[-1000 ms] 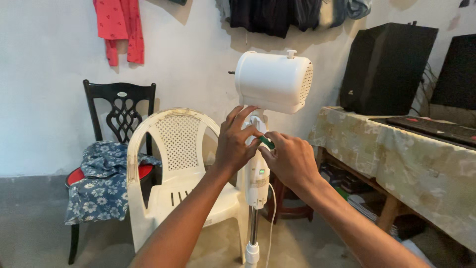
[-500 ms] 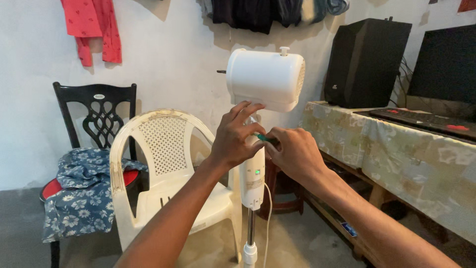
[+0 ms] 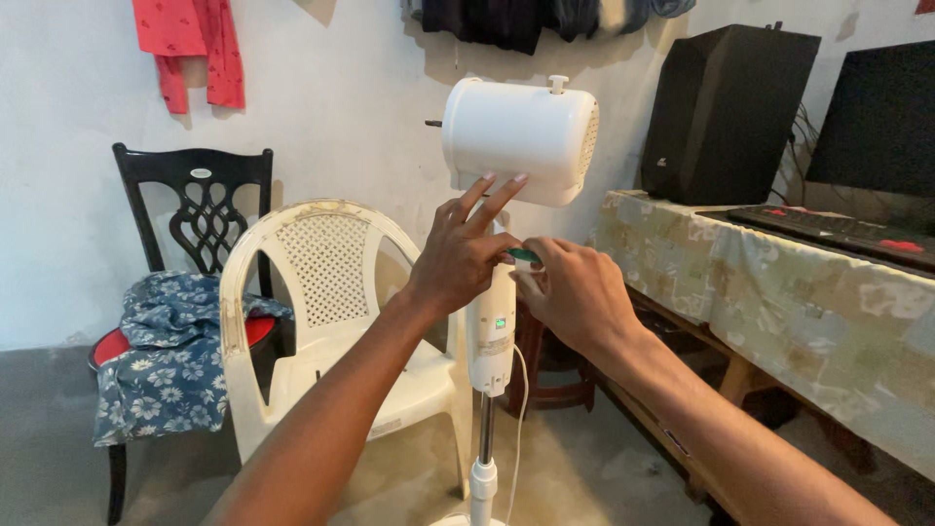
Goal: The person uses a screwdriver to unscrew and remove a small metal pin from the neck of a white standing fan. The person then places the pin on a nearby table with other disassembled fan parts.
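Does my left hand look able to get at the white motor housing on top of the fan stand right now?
Probably yes. The left hand is at the stand's neck, its raised fingers already at the underside of the motor housing. Nothing lies between; the right hand sits lower.

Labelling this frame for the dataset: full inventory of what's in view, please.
fan motor: 1, white, atop the stand, centre
stand: 1, white column on a metal pole, below the motor
green knob: 1, at the column top, between the hands
plastic chair: 1, cream, behind the stand
wooden chair: 1, black, left by the wall
floral cloth: 1, blue, draped on the wooden chair
red garment: 1, hanging top left
dark clothes: several, hanging top centre
speakers: 2, black, on the table
table: 1, patterned cover, right
left hand: fingers spread, at the column top
right hand: at the knob
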